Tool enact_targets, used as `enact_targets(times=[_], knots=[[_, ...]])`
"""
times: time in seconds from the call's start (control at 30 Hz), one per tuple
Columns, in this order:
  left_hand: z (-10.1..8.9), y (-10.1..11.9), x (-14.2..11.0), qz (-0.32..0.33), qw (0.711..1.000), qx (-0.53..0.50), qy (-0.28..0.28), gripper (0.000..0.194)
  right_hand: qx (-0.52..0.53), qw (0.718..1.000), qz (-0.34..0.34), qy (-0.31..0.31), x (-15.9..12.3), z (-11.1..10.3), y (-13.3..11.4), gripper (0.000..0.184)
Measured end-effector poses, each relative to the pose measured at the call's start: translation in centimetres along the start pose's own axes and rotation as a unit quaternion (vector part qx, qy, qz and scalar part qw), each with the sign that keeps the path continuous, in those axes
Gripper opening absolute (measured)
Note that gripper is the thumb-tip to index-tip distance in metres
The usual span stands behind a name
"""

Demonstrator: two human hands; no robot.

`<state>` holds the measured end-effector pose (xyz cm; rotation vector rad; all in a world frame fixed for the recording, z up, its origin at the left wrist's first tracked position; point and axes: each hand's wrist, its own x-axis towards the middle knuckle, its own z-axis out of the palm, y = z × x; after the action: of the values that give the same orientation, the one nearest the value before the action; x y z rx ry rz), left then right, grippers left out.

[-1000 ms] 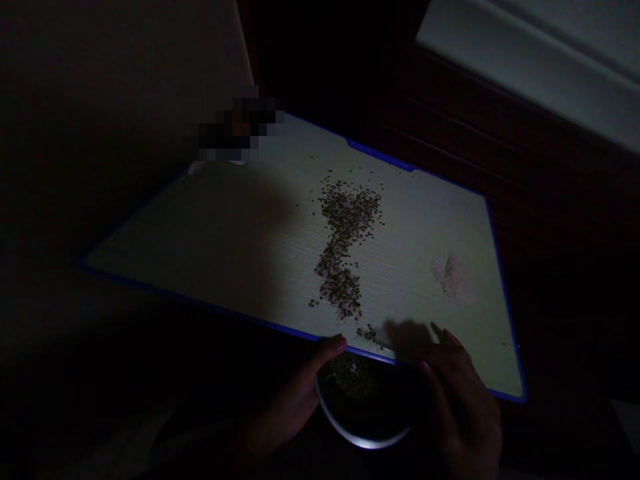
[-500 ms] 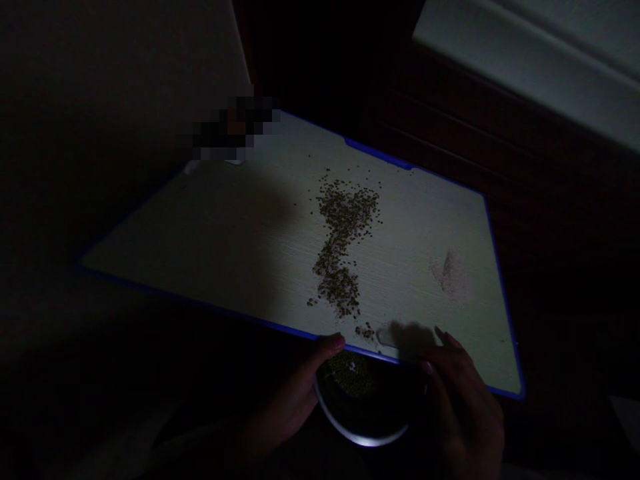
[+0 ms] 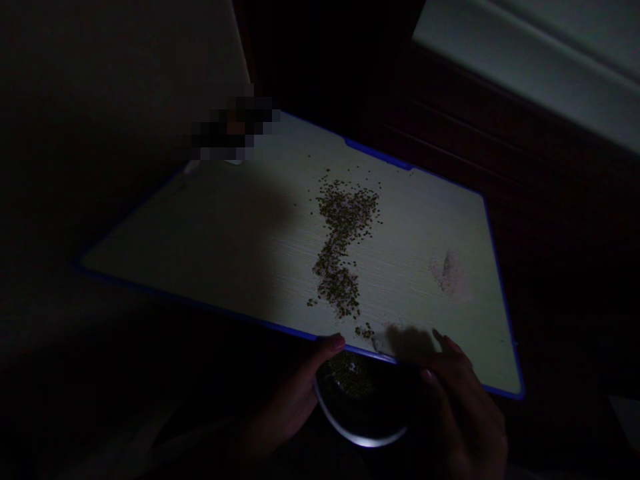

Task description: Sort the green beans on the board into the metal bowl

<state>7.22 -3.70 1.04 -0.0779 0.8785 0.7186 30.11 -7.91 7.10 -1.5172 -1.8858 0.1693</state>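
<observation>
The scene is very dark. A pale board with a blue rim (image 3: 210,240) slopes across the view. A trail of small dark seeds (image 3: 343,247) lies on its middle, and a few seeds sit at its near edge. A round bowl with a pale rim (image 3: 365,437) sits just under that edge, with seeds inside. My left hand (image 3: 295,400) is wrapped round the bowl's left side, thumb at the board's edge. My right hand (image 3: 463,400) rests on the board's near edge beside the last seeds, fingers bent and close together; whether they hold anything is hidden.
A faint pinkish smear (image 3: 450,275) marks the board's right part. A blurred-out patch (image 3: 233,130) sits at the board's far left corner. Dark wooden furniture (image 3: 525,153) and a pale surface (image 3: 530,60) lie beyond at the upper right.
My right hand has shifted slightly left and forward along the board's near edge. The left hand, the bowl and the seed trail stay as they were.
</observation>
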Motion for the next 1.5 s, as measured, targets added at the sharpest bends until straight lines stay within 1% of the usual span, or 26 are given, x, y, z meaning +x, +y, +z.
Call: enact_targets(times=[0.07, 0.13, 0.2, 0.27, 0.37, 0.47, 0.53, 0.6, 0.73, 0.8, 0.87, 0.93, 1.03, 1.07, 1.2, 1.23, 1.33, 1.4, 1.5], knots=[[-0.1, 0.0, -0.1, 0.015, 1.000, -0.009, -0.004, 0.057, -0.003, 1.000, 0.004, 0.003, -0.1, 0.1, 0.2, 0.017], [0.0, 0.0, -0.1, 0.022, 1.000, -0.008, -0.002, 0.053, -0.001, 1.000, 0.003, 0.001, -0.2, 0.2, 0.5, 0.016], [0.1, 0.1, -0.2, 0.007, 1.000, -0.003, 0.003, 0.051, 0.005, 1.000, -0.003, -0.005, -0.2, 0.2, 0.6, 0.015], [0.1, 0.1, -0.1, 0.000, 1.000, 0.003, -0.004, 0.049, 0.006, 1.000, -0.007, -0.006, -0.1, 0.1, 0.5, 0.017], [0.2, 0.1, 0.0, 0.019, 0.999, 0.009, -0.027, 0.040, 0.002, 1.000, -0.009, -0.003, -0.1, 0.2, 0.0, 0.018], [0.2, 0.0, 0.2, 0.027, 0.999, 0.011, -0.041, 0.037, -0.006, 1.000, -0.018, 0.000, -0.1, 0.7, -0.2, 0.018], [0.2, 0.0, 0.3, 0.028, 0.999, 0.001, -0.045, 0.036, -0.017, 1.000, -0.019, 0.006, -0.1, 1.1, -0.1, 0.021], [0.3, 0.0, 0.2, 0.041, 0.998, -0.007, -0.037, 0.035, -0.027, 0.999, -0.016, 0.019, -0.1, 1.3, 0.3, 0.023], [0.2, -0.1, 0.1, 0.055, 0.998, -0.009, -0.028, 0.042, -0.033, 0.998, -0.011, 0.042, 0.1, 1.2, 1.0, 0.025], [0.2, -0.1, 0.1, 0.046, 0.999, -0.005, -0.023, 0.052, -0.025, 0.999, -0.014, 0.035, 0.2, 1.1, 1.1, 0.027], [0.1, -0.2, 0.1, 0.047, 0.999, -0.003, -0.014, 0.057, -0.008, 1.000, -0.025, 0.016, 0.3, 1.1, 0.9, 0.028], [0.1, -0.2, 0.2, 0.046, 0.999, -0.004, -0.024, 0.053, 0.008, 0.999, -0.035, -0.002, 0.3, 1.1, 0.7, 0.028], [0.2, -0.1, 0.1, 0.034, 0.998, -0.005, -0.059, 0.038, 0.021, 0.999, -0.037, -0.014, 0.3, 1.2, 0.5, 0.028], [0.3, -0.1, 0.0, 0.032, 0.998, -0.005, -0.060, 0.037, 0.024, 0.999, -0.038, -0.015, 0.3, 1.1, 0.5, 0.027], [0.6, 0.0, -0.2, 0.027, 1.000, -0.004, -0.014, 0.048, 0.036, 0.998, -0.041, -0.010, 0.5, 0.9, 0.4, 0.024], [0.6, 0.1, -0.2, 0.026, 1.000, -0.008, -0.011, 0.048, 0.037, 0.998, -0.041, -0.010, 0.5, 0.8, 0.4, 0.024], [0.5, 0.0, -0.1, 0.028, 0.999, -0.017, -0.033, 0.041, 0.040, 0.998, -0.042, -0.013, 0.5, 0.7, 0.3, 0.022], [0.4, 0.0, 0.0, 0.025, 0.999, -0.010, -0.041, 0.041, 0.040, 0.998, -0.041, -0.017, 0.5, 0.7, 0.2, 0.022], [0.2, 0.0, 0.2, 0.019, 1.000, -0.001, -0.011, 0.045, 0.040, 0.998, -0.043, -0.023, 0.3, 0.7, 0.2, 0.026]])
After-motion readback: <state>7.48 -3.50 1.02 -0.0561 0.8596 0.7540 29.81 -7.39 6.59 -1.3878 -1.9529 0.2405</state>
